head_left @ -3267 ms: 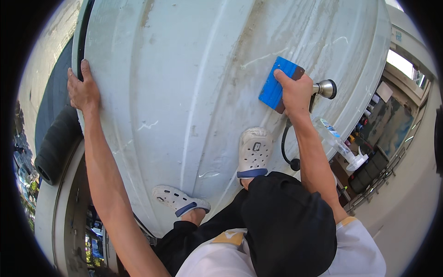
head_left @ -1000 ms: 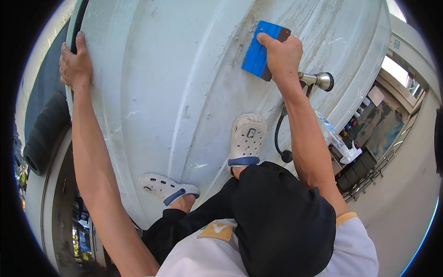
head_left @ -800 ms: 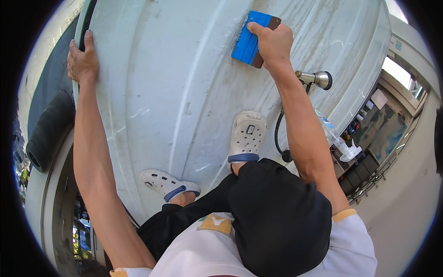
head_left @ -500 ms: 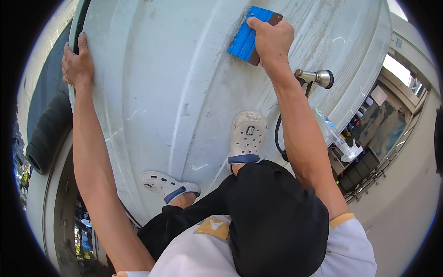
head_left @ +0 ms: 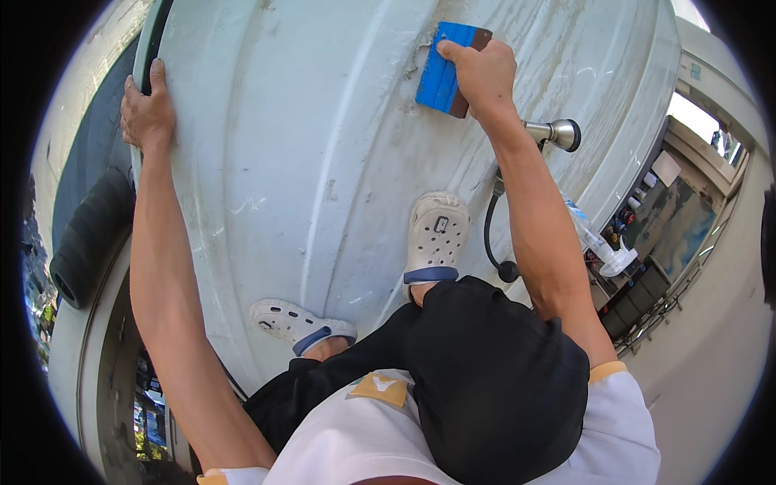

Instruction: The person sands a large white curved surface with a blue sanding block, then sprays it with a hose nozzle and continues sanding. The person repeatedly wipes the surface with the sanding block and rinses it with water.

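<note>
My right hand is closed on a blue squeegee with a brown edge strip. The squeegee is at a pale, ribbed metal panel, which looks like a vehicle roof; whether it touches is unclear. A rough patch with small bits shows just left of the blue side. Out to the left, my left hand grips the panel's dark-lined edge, thumb on top and fingers over the side. Right of my right wrist lies a tool with a silver, round-ended metal nozzle; my forearm partly covers it.
My feet in white clogs stand on the panel. A black cord loops beside my right forearm. A clear spray bottle is at the panel's right edge. Lower down at the right are a dark crate and assorted items. A black ribbed roll sits at the left.
The squeegee has shifted slightly right and toward me and turned more upright, uncovering a rough patch on its left. My left hand keeps its hold on the edge.
</note>
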The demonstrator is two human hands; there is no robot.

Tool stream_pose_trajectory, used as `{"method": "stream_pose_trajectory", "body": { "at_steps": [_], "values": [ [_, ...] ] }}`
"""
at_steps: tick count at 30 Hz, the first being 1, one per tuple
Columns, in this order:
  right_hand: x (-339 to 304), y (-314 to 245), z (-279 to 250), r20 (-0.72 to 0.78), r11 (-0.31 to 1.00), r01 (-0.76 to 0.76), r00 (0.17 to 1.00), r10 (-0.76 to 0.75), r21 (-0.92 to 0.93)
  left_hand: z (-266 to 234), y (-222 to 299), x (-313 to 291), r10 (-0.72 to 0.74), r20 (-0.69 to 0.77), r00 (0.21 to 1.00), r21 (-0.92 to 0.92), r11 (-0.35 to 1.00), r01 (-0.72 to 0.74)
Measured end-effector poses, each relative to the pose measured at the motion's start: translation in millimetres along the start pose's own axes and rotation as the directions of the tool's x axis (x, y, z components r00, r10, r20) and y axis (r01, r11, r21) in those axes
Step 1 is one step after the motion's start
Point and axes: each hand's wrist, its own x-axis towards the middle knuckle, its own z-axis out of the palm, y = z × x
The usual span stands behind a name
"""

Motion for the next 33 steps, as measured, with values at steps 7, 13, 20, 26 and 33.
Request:
{"method": "stream_pose_trajectory", "body": {
  "at_steps": [7,13,20,26,33],
  "values": [
    [0,-5,27,-0.138,0.986,-0.008,0.99,0.031,0.168,11,3,-1,0.028,-0.018,0.999,-0.023,0.999,-0.029],
    [11,15,13,-0.01,0.952,-0.039,0.999,0.044,0.304,4,8,7,0.019,-0.006,1.0,-0.001,1.0,-0.019],
    [14,-10,23,-0.033,0.974,-0.037,0.998,0.045,0.224,6,-3,-8,0.01,0.019,1.0,-0.005,1.0,-0.01],
    [-19,24,9,0.045,0.874,-0.082,0.997,0.069,0.479,2,1,5,0.0,-0.005,1.0,0.011,1.0,0.0],
    [4,-64,59,0.117,0.979,0.024,0.992,-0.048,0.204,0,9,-3,0.002,0.008,1.0,0.009,1.0,-0.002]
  ]
}}
